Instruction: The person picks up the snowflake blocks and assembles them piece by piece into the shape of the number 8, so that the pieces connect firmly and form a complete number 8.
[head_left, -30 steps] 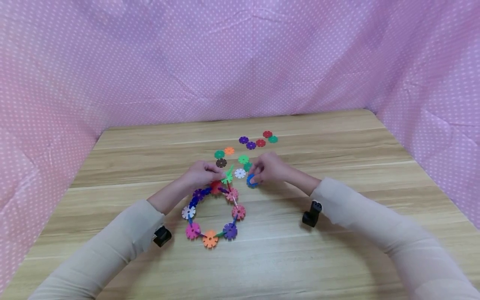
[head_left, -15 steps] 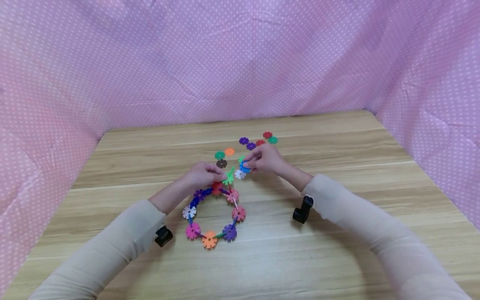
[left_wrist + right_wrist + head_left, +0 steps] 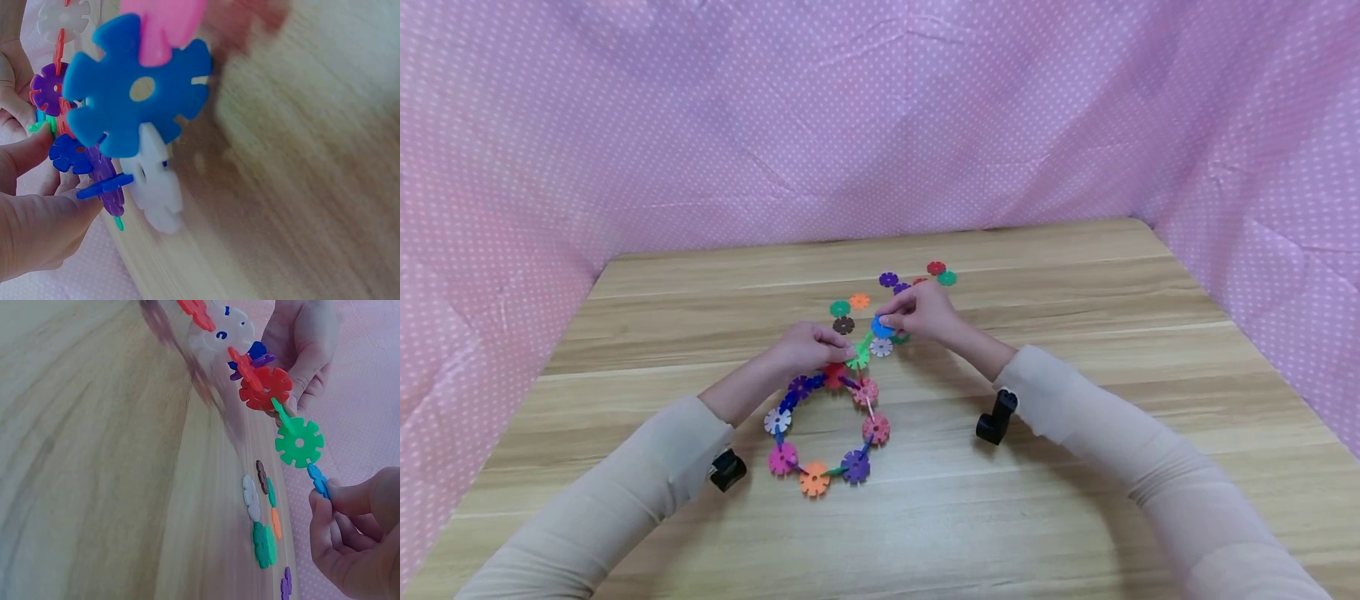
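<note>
In the head view, a ring of linked snowflake building discs lies below my hands, with an orange disc [image 3: 814, 479] at its near side. My left hand [image 3: 808, 346] pinches a light green disc [image 3: 859, 358] at the ring's far side, beside a red disc [image 3: 834, 377]. My right hand [image 3: 925, 312] holds a blue disc [image 3: 882, 326] between thumb and fingers. From the right wrist, the blue disc [image 3: 317, 481] stands edge-on right at the rim of an upright green disc [image 3: 300, 442]. Close to the left wrist camera are the ring's larger-looking blue [image 3: 137, 87] and white [image 3: 156, 187] discs.
Loose discs lie flat beyond the ring: white [image 3: 881, 347], brown [image 3: 843, 325], green [image 3: 840, 308] and orange [image 3: 860, 301]. Further back are purple [image 3: 888, 279] and red [image 3: 936, 267] ones, some partly behind my right hand. A pink dotted cloth [image 3: 880, 125] surrounds the wooden table [image 3: 1037, 517].
My right hand has lifted the blue disc from the table and carried it left and away to the green discs. My left hand has stayed nearly in place; the ring has shifted slightly.
</note>
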Action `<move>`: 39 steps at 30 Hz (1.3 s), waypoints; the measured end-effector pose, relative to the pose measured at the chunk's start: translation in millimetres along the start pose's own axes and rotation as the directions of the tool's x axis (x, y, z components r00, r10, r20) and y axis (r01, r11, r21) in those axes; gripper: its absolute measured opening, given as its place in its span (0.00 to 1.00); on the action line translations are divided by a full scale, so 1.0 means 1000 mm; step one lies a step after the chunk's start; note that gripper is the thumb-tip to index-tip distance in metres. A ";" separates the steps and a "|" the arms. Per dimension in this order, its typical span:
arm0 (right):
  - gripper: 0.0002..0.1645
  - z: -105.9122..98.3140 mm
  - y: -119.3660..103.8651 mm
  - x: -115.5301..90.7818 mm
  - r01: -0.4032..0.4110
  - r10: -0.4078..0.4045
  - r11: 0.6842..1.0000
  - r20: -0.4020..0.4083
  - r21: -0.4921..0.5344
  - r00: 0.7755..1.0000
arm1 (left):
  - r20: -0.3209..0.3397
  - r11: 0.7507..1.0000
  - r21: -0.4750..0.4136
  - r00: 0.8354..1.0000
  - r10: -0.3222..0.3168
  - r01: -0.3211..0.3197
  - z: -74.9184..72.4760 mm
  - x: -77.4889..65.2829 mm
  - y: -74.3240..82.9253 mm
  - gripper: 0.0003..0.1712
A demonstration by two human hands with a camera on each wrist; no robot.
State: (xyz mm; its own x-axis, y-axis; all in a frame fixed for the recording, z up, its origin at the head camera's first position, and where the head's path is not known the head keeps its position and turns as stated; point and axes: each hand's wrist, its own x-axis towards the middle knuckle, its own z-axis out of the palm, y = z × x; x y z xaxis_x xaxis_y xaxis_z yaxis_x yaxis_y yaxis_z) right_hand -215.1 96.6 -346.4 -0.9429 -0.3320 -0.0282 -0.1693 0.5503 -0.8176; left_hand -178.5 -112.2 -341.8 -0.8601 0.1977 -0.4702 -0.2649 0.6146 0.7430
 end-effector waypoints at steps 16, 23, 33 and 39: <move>0.08 0.000 0.002 0.000 0.121 -0.117 0.988 0.043 -0.097 0.992 | -0.002 1.000 0.017 1.000 -0.007 0.007 0.003 -0.001 -0.001 0.17; 0.08 0.002 0.005 -0.001 0.094 -0.090 0.992 0.049 -0.087 0.995 | -0.019 0.999 0.043 0.999 -0.031 0.032 0.005 -0.001 0.001 0.17; 0.11 0.001 0.007 0.000 -0.037 0.038 0.999 0.125 -0.011 0.991 | -0.034 0.999 0.026 0.999 -0.040 0.041 0.005 -0.001 0.002 0.17; 0.12 0.001 0.005 0.000 -0.166 0.157 0.981 0.093 0.098 0.983 | -0.032 0.999 0.011 0.998 -0.046 0.046 0.006 -0.001 0.002 0.17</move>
State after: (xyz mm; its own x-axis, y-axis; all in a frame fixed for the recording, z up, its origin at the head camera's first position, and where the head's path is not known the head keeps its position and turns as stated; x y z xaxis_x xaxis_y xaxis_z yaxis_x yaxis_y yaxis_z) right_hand -215.5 98.3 -351.5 -0.9270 -0.3111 -0.2097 0.0188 0.5199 -0.8540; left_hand -175.5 -107.2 -342.7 -0.8605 0.1450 -0.4883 -0.2996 0.6312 0.7154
